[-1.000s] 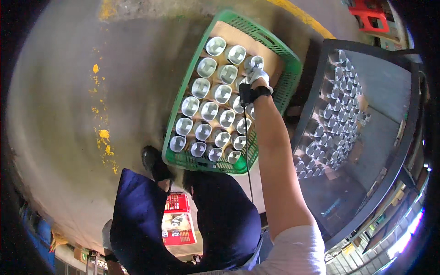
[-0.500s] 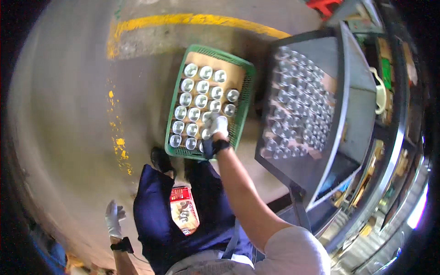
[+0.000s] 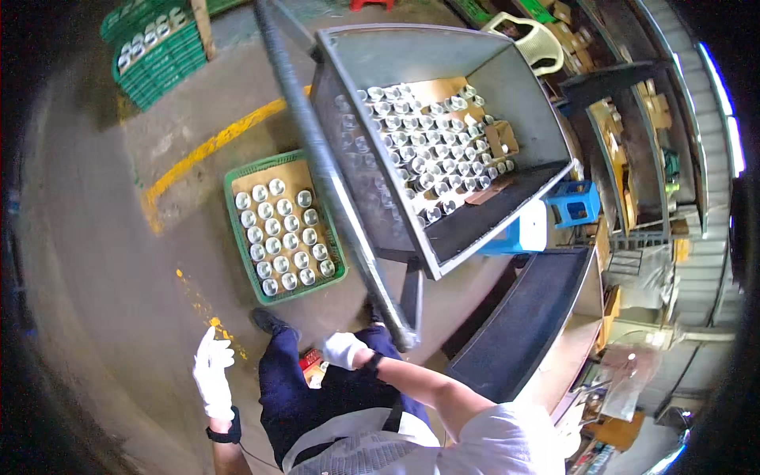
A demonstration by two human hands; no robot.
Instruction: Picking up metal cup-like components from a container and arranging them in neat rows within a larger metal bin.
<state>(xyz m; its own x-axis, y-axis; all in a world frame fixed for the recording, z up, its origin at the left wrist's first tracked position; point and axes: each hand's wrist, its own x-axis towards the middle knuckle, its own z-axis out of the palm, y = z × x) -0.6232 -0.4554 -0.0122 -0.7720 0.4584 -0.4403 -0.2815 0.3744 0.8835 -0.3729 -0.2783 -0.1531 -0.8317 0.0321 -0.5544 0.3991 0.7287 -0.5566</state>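
Note:
My left hand (image 3: pixel 212 374), in a white glove with a black band at the wrist, is raised at the lower left with its fingers spread, holding nothing. My right hand (image 3: pixel 343 350), also gloved in white, hangs over my lap beside a red box (image 3: pixel 309 360) between my legs. Its fingers point down and are mostly hidden. In front of me on the floor, a green plastic crate (image 3: pixel 343 265) holds rows of shiny, clear-looking round cups (image 3: pixel 273 227) on a brown cardboard sheet. Neither hand touches them.
To the right stands a grey metal bin (image 3: pixel 507 87) with many similar cups (image 3: pixel 427 134) on cardboard. A thick metal bar (image 3: pixel 336 190) runs along its near side. Stacked green crates (image 3: pixel 162 67) stand far left. A blue stool (image 3: pixel 574 203) and dark table (image 3: pixel 514 324) are at right.
My right hand has left the crate's cups and drawn back over my lap. The view has swung right, showing more of the bin. My left hand has come up, fingers still spread.

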